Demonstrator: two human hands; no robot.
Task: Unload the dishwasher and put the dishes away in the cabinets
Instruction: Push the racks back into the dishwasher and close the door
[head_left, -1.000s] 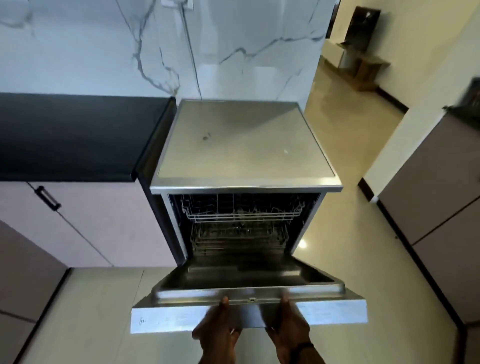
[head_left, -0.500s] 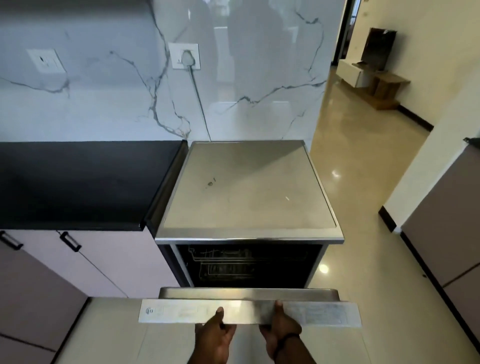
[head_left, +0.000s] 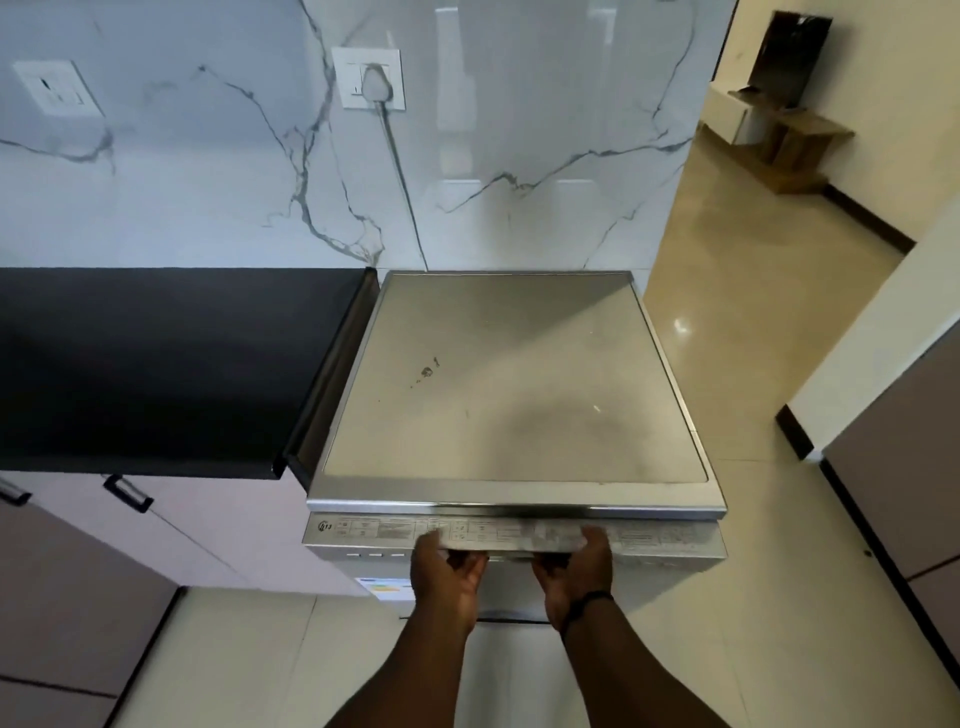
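Wall: a white marble wall (head_left: 519, 130) with grey veins stands behind everything.
Floor: a pale glossy tiled floor (head_left: 779, 597) runs to the right of the dishwasher and on into another room.
Desk: a black desk (head_left: 145, 364) lies to the left of the dishwasher, its right end just beside the machine's left side.
Cabinets: pale cabinet doors (head_left: 171, 535) sit under the desk; one black handle (head_left: 127, 493) shows near the desk's front edge. More cabinet fronts (head_left: 904, 488) stand at the far right.
Dishwasher: the steel dishwasher (head_left: 514, 384) stands against the wall between the desk and the open floor. Its flat top has a small brown stain near the middle.
Dishwasher door: the door (head_left: 670, 540) is upright against the body, with its printed control strip just under the top's front lip. The racks inside are hidden.
Socket: a white socket (head_left: 370, 78) on the wall holds a plug, and its cable (head_left: 402, 182) runs down behind the dishwasher. A second white plate (head_left: 54, 88) is at the far left.
Left hand: the left hand (head_left: 447, 571) is at the door's top edge, left of the middle; the grip is curled round the edge with the thumb on the control strip.
Right hand: the right hand (head_left: 576, 566) holds the same edge just beside the left hand, its grip curled the same way. A dark band (head_left: 584, 605) goes round the wrist.
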